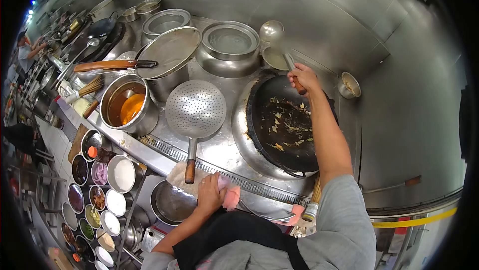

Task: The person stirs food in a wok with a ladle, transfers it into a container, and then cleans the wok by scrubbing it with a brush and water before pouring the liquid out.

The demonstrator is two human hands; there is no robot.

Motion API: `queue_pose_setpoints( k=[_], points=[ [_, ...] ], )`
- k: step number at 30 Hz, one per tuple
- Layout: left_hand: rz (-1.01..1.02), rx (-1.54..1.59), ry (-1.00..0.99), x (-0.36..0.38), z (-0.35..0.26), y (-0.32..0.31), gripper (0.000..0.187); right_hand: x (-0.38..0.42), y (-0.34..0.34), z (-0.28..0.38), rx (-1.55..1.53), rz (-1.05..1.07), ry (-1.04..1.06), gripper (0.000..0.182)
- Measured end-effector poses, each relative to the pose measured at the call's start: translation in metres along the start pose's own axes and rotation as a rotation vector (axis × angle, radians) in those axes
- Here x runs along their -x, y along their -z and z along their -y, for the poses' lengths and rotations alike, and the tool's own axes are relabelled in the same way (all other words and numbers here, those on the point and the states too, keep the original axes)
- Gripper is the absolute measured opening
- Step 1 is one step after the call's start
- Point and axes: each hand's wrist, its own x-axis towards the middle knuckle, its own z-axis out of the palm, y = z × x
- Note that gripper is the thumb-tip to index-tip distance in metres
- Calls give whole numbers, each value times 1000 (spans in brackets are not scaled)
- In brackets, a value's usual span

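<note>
Right hand is gripping a ladle, left hand is clutching a cloth; the wok is sitting mostly bare, scraps lying uncleared.

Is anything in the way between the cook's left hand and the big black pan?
Nothing tall seems to be. Between the left hand and the black pan there's just the slotted metal strip and the shiny metal ring around the pan. The holey scoop is off to the left.
</note>
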Motion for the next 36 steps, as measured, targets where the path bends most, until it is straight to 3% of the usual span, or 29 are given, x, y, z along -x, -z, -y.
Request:
queue_pose_setpoints(
  k=[1, 2, 5, 8, 12, 15, 18, 21, 24, 28, 31, 36],
  points=[
    [-14, -11, 3, 0, 2, -4, 55, -2, -15, 1, 45, 19, 9, 65],
    [-28, -23, 7, -1, 5, -7, 53, -4, -32, 0, 96, 14, 42, 47],
    [-51, -30, 13, -4, 6, -8, 50, -15, -83, -4, 313, -1, -14, 41],
    [-57, -27, 20, -4, 6, -9, 50, -48, -112, -19, 96, 144, -138, 24],
    [-103, -11, 13, -2, 10, -12, 49, -66, -108, -16, -946, 312, -405, 17],
    [-158, -19, -18, -1, 13, -16, 47, -65, -96, -29, -1035, 354, -377, 15],
    [-149, -37, 11, -1, 9, -16, 44, -18, -71, -14, -993, 347, -268, 13],
    [-93, -9, -19, 0, 24, -30, 43, 18, -21, -4, -1008, 423, -354, 12],
    [-228, 12, 8, 1, 2, -19, 39, 74, 34, 4, -982, 464, -351, 20],
    [-225, 29, 17, 0, 2, -23, 38, 167, 107, 6, -874, 487, -255, 24],
    [-250, 46, -9, -1, 6, -27, 38, 233, 148, -1, -711, 296, -217, 27],
    [-244, 35, 25, 1, 0, -26, 41, 327, 193, -40, -404, 104, -306, 48]
  ],
)
